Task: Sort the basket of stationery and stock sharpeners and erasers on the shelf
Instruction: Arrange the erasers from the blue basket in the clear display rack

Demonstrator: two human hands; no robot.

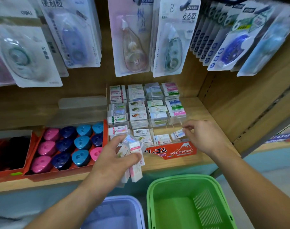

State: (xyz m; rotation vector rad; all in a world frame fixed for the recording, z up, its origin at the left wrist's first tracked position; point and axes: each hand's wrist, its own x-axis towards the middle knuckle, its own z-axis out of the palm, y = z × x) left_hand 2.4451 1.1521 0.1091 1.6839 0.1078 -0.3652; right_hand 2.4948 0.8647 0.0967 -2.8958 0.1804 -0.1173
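Observation:
A clear tiered eraser display [188, 119] stands on the wooden shelf [170, 161], filled with rows of small wrapped erasers. My left hand [114, 156] grips a bunch of white wrapped erasers [134, 156] in front of the display's lower left corner. My right hand [202, 136] pinches a single eraser [179, 133] with a blue and pink sleeve at the front right compartment. A red box of pink, blue and navy sharpeners [70, 146] sits to the left of the display.
Carded correction tapes [134, 37] hang above the shelf. Below the shelf edge stand a green basket [182, 187] and a lilac basket [137, 209]. A dark-filled red box [27, 156] is at far left. The shelf's wooden side wall [240, 104] rises at right.

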